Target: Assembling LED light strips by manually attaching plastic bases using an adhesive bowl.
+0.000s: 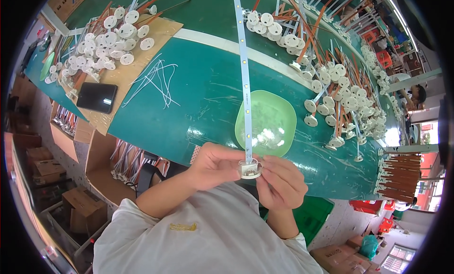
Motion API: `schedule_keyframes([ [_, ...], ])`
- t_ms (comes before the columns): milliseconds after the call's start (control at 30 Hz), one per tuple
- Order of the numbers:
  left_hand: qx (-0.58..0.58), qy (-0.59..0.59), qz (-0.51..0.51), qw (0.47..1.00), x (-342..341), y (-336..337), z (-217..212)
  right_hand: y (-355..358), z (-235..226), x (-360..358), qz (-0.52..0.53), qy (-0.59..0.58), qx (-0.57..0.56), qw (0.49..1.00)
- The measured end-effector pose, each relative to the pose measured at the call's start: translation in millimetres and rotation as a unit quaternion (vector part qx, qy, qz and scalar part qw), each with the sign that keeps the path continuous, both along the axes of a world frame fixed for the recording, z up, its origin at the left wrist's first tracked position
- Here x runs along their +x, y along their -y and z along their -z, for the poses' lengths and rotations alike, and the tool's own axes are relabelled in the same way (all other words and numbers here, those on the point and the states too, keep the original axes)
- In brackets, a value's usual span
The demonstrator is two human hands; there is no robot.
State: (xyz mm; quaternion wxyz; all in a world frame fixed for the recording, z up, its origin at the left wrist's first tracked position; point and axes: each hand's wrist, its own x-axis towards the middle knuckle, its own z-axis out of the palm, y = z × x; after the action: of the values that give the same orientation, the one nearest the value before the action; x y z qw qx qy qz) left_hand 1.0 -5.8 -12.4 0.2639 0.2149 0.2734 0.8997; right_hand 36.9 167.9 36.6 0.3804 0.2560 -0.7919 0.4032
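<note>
Workshop, small-scale assembly by hand. Green tabletop (pixel 203 70) is scuffed, and the same part repeats in bulk: strips with round white ends, one pile (pixel 113 39) on a brown sheet (pixel 163 28) by the left end, another pile (pixel 347 101) toward the right end, a neat stack (pixel 399 177) at the right corner. One light strip (pixel 244 75) held up at the near edge. Open carton (pixel 97 179) with more strips sits below the near edge, left part. Brown boxes (pixel 85 210) on the left, more boxes (pixel 347 260) lower right. Beyond the right end: red stools (pixel 384 59), another person (pixel 416 95), more work surfaces with the same parts.
</note>
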Motion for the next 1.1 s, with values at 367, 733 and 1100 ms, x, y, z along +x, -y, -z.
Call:
schedule_keyframes([
  [367,-0.244,-0.289,-0.068,0.923,-21.1,16.0,-22.6,-2.2,-26.4,14.5,0.013,0.287,-0.039,0.957],
  [733,-0.252,-0.26,-0.077,0.929,-15.2,15.2,-17.9,7.4,-14.4,19.7,0.029,0.279,-0.085,0.956],
  [1100,-0.189,-0.184,-0.045,0.964,-8.7,14.3,-17.4,9.3,-21.7,19.0,0.057,0.315,-0.117,0.94],
])
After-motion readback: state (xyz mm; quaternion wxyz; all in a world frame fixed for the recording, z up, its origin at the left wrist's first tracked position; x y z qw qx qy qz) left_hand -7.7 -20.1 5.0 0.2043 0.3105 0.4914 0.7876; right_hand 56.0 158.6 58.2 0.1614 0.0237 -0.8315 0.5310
